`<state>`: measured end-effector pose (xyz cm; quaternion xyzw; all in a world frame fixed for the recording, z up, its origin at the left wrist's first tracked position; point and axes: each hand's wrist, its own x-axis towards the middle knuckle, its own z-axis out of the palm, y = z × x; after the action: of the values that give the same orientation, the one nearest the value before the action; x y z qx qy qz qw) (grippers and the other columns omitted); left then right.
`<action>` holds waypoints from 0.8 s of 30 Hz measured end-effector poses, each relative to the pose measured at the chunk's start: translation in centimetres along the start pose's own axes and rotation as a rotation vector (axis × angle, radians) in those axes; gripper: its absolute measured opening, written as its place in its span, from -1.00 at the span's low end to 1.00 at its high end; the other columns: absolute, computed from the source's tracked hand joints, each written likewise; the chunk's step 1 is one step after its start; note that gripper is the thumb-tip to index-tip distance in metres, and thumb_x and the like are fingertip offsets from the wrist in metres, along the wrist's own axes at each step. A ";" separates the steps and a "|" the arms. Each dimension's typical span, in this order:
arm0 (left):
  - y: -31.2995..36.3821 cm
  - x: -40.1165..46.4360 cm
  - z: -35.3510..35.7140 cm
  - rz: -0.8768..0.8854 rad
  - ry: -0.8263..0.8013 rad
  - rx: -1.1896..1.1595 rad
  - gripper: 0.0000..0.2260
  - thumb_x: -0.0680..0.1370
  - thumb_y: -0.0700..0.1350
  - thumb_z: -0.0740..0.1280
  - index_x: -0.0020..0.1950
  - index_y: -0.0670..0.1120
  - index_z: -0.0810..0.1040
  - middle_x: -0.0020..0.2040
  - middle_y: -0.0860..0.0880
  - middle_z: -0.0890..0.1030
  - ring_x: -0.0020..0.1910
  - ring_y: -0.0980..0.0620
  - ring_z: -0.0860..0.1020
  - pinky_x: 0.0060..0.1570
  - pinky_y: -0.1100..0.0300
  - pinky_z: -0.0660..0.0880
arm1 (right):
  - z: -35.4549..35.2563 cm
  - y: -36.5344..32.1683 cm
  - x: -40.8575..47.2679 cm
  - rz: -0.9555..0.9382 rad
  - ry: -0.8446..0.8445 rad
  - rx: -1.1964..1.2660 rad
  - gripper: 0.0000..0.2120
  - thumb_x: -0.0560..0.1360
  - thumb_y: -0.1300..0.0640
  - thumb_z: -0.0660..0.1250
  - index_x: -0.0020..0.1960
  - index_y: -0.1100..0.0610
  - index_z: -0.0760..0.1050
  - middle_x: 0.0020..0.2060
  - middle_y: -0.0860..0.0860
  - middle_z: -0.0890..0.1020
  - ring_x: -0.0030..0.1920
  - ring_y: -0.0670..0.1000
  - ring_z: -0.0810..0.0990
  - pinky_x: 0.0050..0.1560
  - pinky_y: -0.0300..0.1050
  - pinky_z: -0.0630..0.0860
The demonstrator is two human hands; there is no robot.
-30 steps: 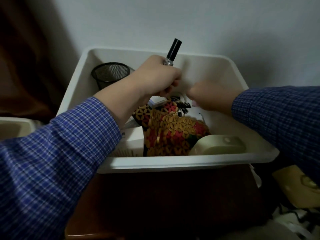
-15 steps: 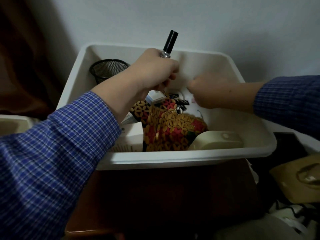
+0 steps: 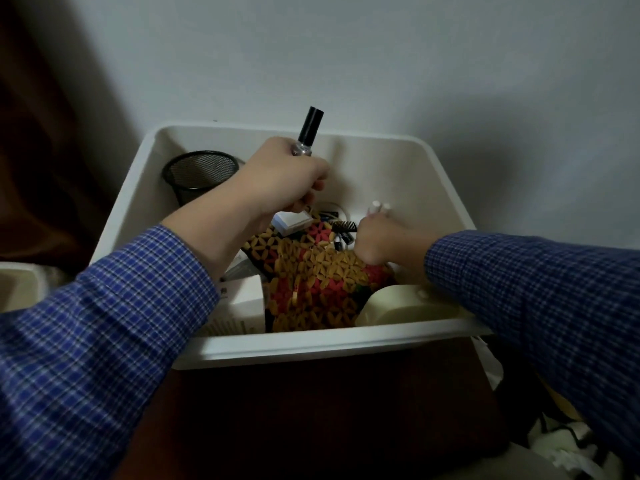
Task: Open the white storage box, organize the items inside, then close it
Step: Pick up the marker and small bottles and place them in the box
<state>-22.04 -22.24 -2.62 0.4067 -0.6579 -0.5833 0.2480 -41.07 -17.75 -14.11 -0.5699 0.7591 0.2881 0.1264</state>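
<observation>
The white storage box (image 3: 304, 349) stands open. The left hand (image 3: 282, 178) grips black-capped vials (image 3: 309, 131) upright; the mesh cup (image 3: 201, 174) in the box's far-left corner lies just left of it. The right hand (image 3: 379, 239) clutches white-capped pieces (image 3: 379, 206) mid-box.

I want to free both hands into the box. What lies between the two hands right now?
In the head view, between the left hand and right hand lie a small white box, a black comb and the top of the beaded mat.
</observation>
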 end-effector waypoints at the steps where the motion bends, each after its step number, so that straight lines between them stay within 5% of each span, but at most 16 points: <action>1: 0.1 0.0 0.0 0.006 0.001 -0.001 -0.98 0.51 -0.26 0.33 -0.11 -0.19 0.54 -0.31 -0.06 0.55 -0.32 -0.03 0.50 -0.46 0.23 0.36 | 0.2 -0.2 0.3 0.012 0.010 0.027 -0.60 0.62 0.24 0.10 0.38 0.36 0.46 0.41 0.51 0.29 0.41 0.55 0.24 0.47 0.34 0.16; 5: 0.1 -0.1 0.1 0.011 -0.016 -0.009 -0.97 0.51 -0.28 0.31 -0.12 -0.18 0.53 -0.33 -0.06 0.53 -0.32 -0.04 0.49 -0.47 0.25 0.36 | -0.2 -0.3 0.6 0.020 0.019 -0.036 -0.48 0.69 0.13 0.05 0.52 0.45 0.13 0.44 0.61 -0.15 0.44 0.66 -0.11 0.52 0.38 0.00; 8: 0.1 -0.1 0.1 -0.003 -0.024 -0.035 -0.96 0.51 -0.29 0.30 -0.13 -0.19 0.52 -0.33 -0.07 0.54 -0.30 -0.05 0.50 -0.44 0.21 0.36 | -1.1 -0.8 -0.8 0.098 0.000 0.140 -0.41 0.70 0.10 0.06 0.54 0.49 -0.02 0.47 0.55 -0.21 0.49 0.59 -0.14 0.55 0.29 0.03; 9: 0.1 -0.2 0.0 -0.005 -0.029 -0.053 -0.95 0.51 -0.30 0.30 -0.14 -0.19 0.51 -0.36 -0.05 0.54 -0.32 -0.06 0.49 -0.44 0.20 0.36 | -1.6 -1.0 -1.6 0.140 -0.020 0.218 -0.42 0.70 0.11 0.06 0.53 0.50 0.01 0.49 0.55 -0.16 0.51 0.55 -0.09 0.54 0.23 0.09; 11: 0.4 -0.2 -0.1 -0.018 -0.072 -0.112 -0.90 0.51 -0.32 0.28 -0.20 -0.18 0.47 -0.39 -0.04 0.57 -0.39 -0.04 0.47 -0.45 0.20 0.34 | -3.1 -0.7 -3.3 0.122 -0.004 0.345 -0.63 0.68 0.17 0.11 0.32 0.43 0.40 0.47 0.50 0.20 0.44 0.42 0.31 0.33 0.01 0.41; 13: 0.8 -0.3 -0.2 -0.064 -0.142 -0.204 -0.86 0.51 -0.34 0.23 -0.22 -0.17 0.42 -0.29 -0.11 0.64 -0.45 0.01 0.42 -0.50 0.23 0.31 | -5.2 0.8 -4.7 0.022 0.050 0.474 -0.82 0.61 0.23 0.21 -0.13 0.23 0.51 0.18 0.32 0.61 -0.04 0.18 0.64 -0.13 -0.11 0.54; 16: 1.2 -0.5 -0.2 -0.144 -0.240 -0.318 -0.84 0.48 -0.37 0.15 -0.24 -0.16 0.38 -0.23 -0.15 0.68 -0.49 0.07 0.38 -0.56 0.32 0.29 | -8.5 3.5 -6.5 -0.027 0.175 1.080 -0.89 0.55 0.31 0.30 0.02 0.25 0.59 -0.05 0.26 0.71 -0.11 0.20 0.74 -0.16 0.04 0.69; 18: 1.2 -0.6 -0.1 -0.168 -0.306 -0.399 -0.80 0.44 -0.39 0.11 -0.31 -0.14 0.34 -0.24 -0.17 0.67 -0.49 0.08 0.36 -0.59 0.34 0.25 | -10.5 4.9 -8.4 -0.260 0.102 1.528 -0.80 0.47 0.33 0.37 0.06 0.16 0.64 -0.05 0.24 0.72 -0.07 0.16 0.75 -0.21 -0.06 0.67; 21: 1.4 -1.0 -0.1 -0.163 -0.411 -0.471 -0.83 0.30 -0.36 0.15 -0.36 -0.17 0.47 -0.29 -0.15 0.63 -0.45 0.07 0.33 -0.55 0.32 0.16 | -11.1 5.0 -10.6 -0.587 0.031 1.490 -0.75 0.43 0.25 0.46 0.08 0.04 0.68 -0.07 0.15 0.73 -0.05 0.09 0.72 -0.13 -0.11 0.65; 24: 1.4 -1.2 -0.1 -0.178 -0.459 -0.463 -0.78 0.26 -0.32 0.17 -0.45 -0.12 0.57 -0.29 -0.16 0.63 -0.43 0.07 0.36 -0.52 0.30 0.19 | -10.2 4.2 -11.1 -0.615 0.169 1.324 -0.80 0.50 0.27 0.48 0.10 0.12 0.64 -0.15 0.18 0.73 -0.16 0.04 0.70 -0.12 -0.13 0.67</action>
<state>-21.68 -21.28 -1.03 0.2536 -0.5084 -0.8130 0.1274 -40.10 -14.13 1.07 -0.5816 0.5871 -0.3243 0.4602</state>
